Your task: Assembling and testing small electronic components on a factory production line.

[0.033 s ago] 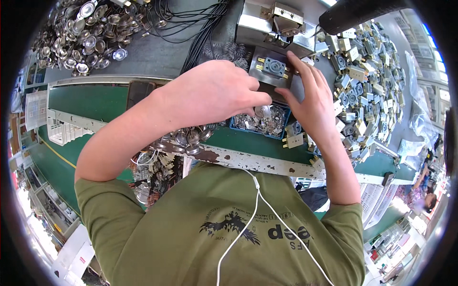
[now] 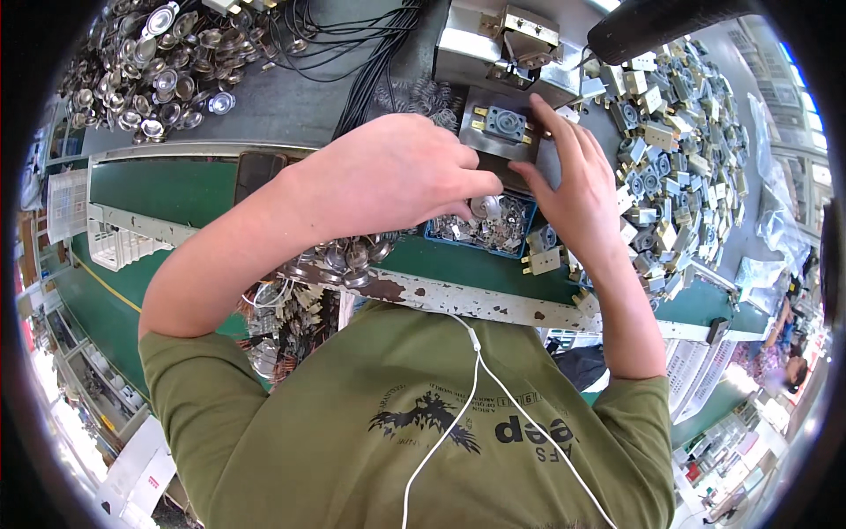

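Note:
My left hand (image 2: 410, 172) is bent over the front of the bench with its fingers closed in a pinch. A small round metal cap (image 2: 485, 207) shows at those fingertips, above a blue tray (image 2: 470, 248) of small metal pieces. A grey plastic socket part (image 2: 505, 124) with brass tabs lies on a flat metal block (image 2: 483, 144). Beside that block my right hand (image 2: 577, 189) is open, thumb and fingers apart, with the forefinger reaching along its far right side. Whether the right fingertips touch the block, I cannot tell.
Behind the block stands a metal fixture (image 2: 533, 40), with a black tube (image 2: 661, 26) overhead. Grey socket parts (image 2: 652, 172) are heaped right. Shiny metal cups (image 2: 163, 84), black wires (image 2: 370, 84) and springs (image 2: 432, 95) lie left. More cups (image 2: 348, 257) sit under my left forearm, near a phone (image 2: 257, 169).

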Tool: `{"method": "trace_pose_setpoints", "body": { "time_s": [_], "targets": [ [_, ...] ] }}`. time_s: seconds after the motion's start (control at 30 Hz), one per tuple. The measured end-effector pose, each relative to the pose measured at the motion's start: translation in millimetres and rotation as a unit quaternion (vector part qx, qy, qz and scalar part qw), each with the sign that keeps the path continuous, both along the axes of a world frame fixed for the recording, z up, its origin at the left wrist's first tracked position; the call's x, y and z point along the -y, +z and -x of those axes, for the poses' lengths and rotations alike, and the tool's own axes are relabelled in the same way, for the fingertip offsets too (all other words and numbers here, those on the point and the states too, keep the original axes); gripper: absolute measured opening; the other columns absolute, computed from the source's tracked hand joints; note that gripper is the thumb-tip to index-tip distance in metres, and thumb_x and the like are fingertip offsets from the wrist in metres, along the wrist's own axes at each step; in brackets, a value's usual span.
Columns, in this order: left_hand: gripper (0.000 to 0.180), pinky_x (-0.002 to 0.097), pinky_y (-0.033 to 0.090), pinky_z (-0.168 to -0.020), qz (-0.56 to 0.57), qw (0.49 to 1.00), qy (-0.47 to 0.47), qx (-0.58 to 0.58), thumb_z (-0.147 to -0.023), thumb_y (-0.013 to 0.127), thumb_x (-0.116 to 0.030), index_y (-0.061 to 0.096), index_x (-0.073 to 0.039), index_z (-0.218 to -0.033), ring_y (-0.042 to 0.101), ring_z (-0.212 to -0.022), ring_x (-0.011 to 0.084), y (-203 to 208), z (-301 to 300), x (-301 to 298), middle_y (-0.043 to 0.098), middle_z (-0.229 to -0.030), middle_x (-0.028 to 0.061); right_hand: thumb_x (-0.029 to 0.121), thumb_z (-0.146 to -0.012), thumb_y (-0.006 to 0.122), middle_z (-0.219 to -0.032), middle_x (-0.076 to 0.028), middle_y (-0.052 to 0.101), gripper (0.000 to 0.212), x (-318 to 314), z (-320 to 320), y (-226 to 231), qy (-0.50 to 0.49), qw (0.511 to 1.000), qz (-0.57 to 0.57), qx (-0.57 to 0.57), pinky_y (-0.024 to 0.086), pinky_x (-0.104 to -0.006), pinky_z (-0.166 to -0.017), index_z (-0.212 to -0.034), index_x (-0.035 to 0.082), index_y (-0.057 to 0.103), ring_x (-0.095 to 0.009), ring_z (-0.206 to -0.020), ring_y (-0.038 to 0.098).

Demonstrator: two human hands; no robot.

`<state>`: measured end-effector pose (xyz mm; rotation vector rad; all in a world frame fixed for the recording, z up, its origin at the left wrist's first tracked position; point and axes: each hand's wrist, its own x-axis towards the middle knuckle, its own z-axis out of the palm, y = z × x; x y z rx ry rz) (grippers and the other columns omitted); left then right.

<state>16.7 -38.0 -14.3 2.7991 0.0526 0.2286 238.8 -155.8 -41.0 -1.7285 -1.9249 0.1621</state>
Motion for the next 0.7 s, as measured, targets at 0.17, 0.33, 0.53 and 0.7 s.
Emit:
{"method": "trace_pose_setpoints", "body": {
  "time_s": [0.17,0.33,0.53,0.7],
  "targets": [
    [0.031,0.0415,0.055,-0.068,0.035,0.997,0.021,0.066,-0.09,0.072,-0.034,0.069,-0.018,-0.117,0.072,-0.079,0.0285,7.0,-3.8,-11.5,0.068,-0.077,0.0062,0.007,-0.083,0.083,-0.122,-0.015,0.07,0.065,5.0,-8.7,7.3,-0.003,1.0,-0.003,-0.015,0.054,-0.0389,-0.096,-0.143,0.007,0.059,-0.029,-0.109,0.068],
    [0.028,0.0424,0.057,-0.073,0.054,0.989,0.139,-0.002,-0.092,0.069,-0.032,0.071,-0.019,-0.117,0.072,-0.085,0.0305,-2.1,-34.5,-29.5,0.074,-0.089,0.008,0.002,-0.098,0.068,-0.126,-0.017,0.071,0.034,4.4,-15.4,44.9,-0.044,0.971,-0.12,-0.203,0.058,-0.0366,-0.093,-0.132,-0.002,0.064,-0.025,-0.11,0.071],
    [0.035,0.0433,0.058,-0.081,0.044,0.985,0.139,-0.088,-0.093,0.068,-0.035,0.071,-0.027,-0.127,0.073,-0.095,0.0285,-0.3,-42.0,-38.1,0.076,-0.101,0.0064,0.001,-0.103,0.052,-0.122,-0.028,0.068,0.032,-47.4,-45.0,98.5,-0.003,0.883,-0.397,-0.251,0.062,-0.0471,-0.095,-0.134,-0.008,0.054,-0.039,-0.113,0.07],
    [0.031,0.0433,0.058,-0.076,0.034,0.981,0.156,-0.108,-0.096,0.066,-0.035,0.07,-0.026,-0.125,0.073,-0.092,0.028,-6.4,-37.9,-32.7,0.075,-0.097,0.0068,0.03,-0.091,0.08,-0.115,-0.021,0.07,0.073,-83.9,1.0,130.1,-0.07,0.912,-0.284,-0.287,0.054,-0.0365,-0.097,-0.143,-0.003,0.042,-0.027,-0.106,0.07]
  ]
}}
